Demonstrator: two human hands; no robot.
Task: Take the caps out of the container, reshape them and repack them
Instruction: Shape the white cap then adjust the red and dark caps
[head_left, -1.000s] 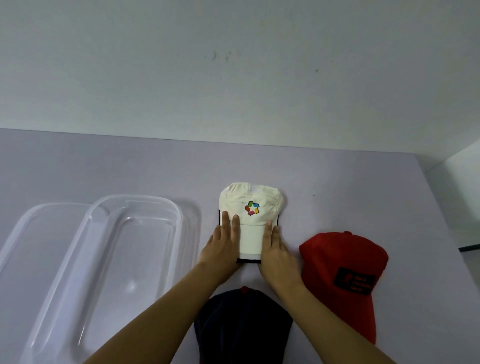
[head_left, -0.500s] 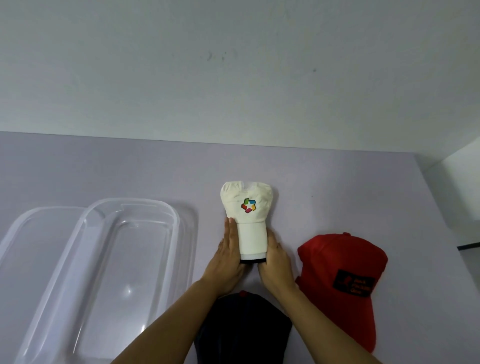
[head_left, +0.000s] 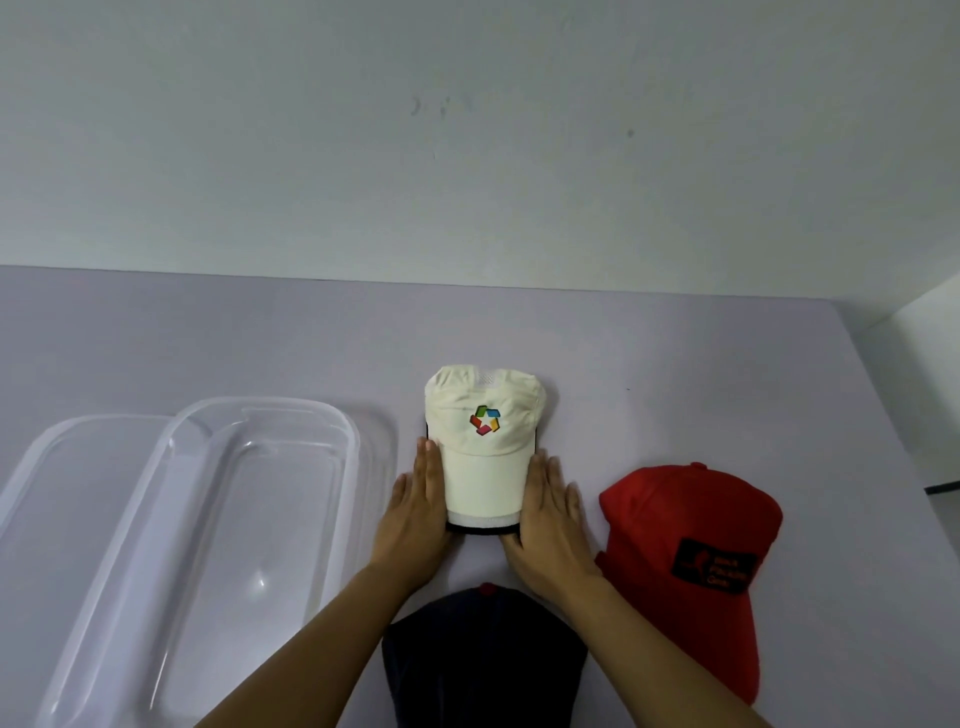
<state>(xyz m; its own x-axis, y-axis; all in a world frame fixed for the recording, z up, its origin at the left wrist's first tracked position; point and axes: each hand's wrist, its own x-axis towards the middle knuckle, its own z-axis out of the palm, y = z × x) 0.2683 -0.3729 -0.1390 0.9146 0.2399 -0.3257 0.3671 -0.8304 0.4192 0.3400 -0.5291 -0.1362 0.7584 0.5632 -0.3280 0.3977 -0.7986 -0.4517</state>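
**Q:** What materials are shown?
**A:** A cream fabric cap with a multicoloured star emblem (head_left: 485, 447) lies mid-view on the matte lilac table (head_left: 208, 338). At its 9 o'clock stands a clear, glossy plastic container (head_left: 270, 402). A red fabric cap with a black patch (head_left: 691, 551) lies at 4 o'clock and a navy cap (head_left: 483, 660) at 6 o'clock.

**Q:** What differs from half a second ago?
**A:** The brim, then squeezed narrow, is wider, and the hands have parted.

**Q:** And the grip?
**A:** The left hand (head_left: 415, 509) and right hand (head_left: 550, 514) lie flat, fingers straight, against the brim's sides and grasp nothing. The crown is creased.
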